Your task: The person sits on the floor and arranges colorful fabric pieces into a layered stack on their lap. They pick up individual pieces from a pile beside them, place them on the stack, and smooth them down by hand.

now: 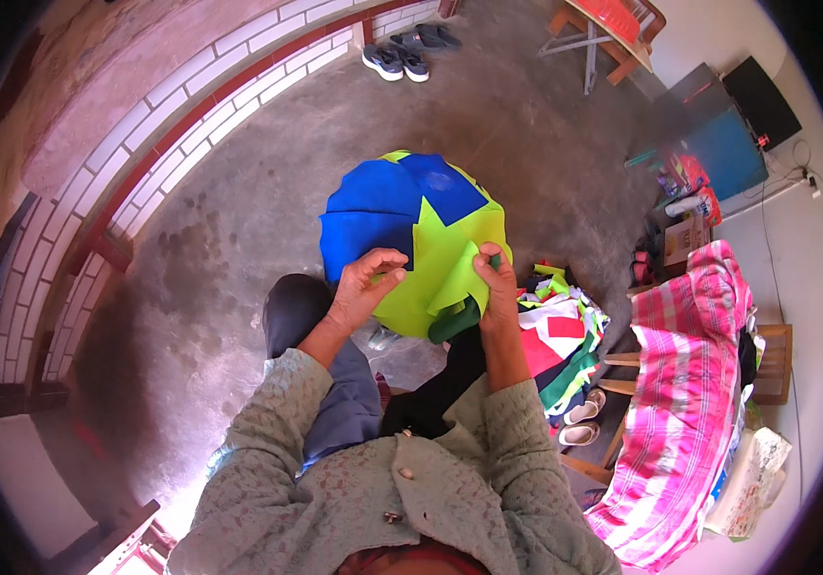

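Observation:
A round patchwork of blue and lime-green cloth [450, 240] spreads in front of my knees, partly hidden by my hands. My right hand [498, 283] pinches the raised edge of a lime-green cloth piece at the patchwork's right side. Dark green cloth [456, 320] hangs just below that fold, and a bit of it shows at my right fingertips. Over the patchwork's near left part is my left hand [369, 287], its thumb and fingertips drawn together. Whatever sits between them, if anything, is too small to make out.
A heap of multicoloured cloth scraps [560, 335] lies on the floor to the right, near pale shoes [581, 422]. Beyond it, a pink checked cloth [680, 412] covers a piece of furniture. Dark shoes [397, 62] stand at the far wall. A folding chair [603, 38] is at the far right.

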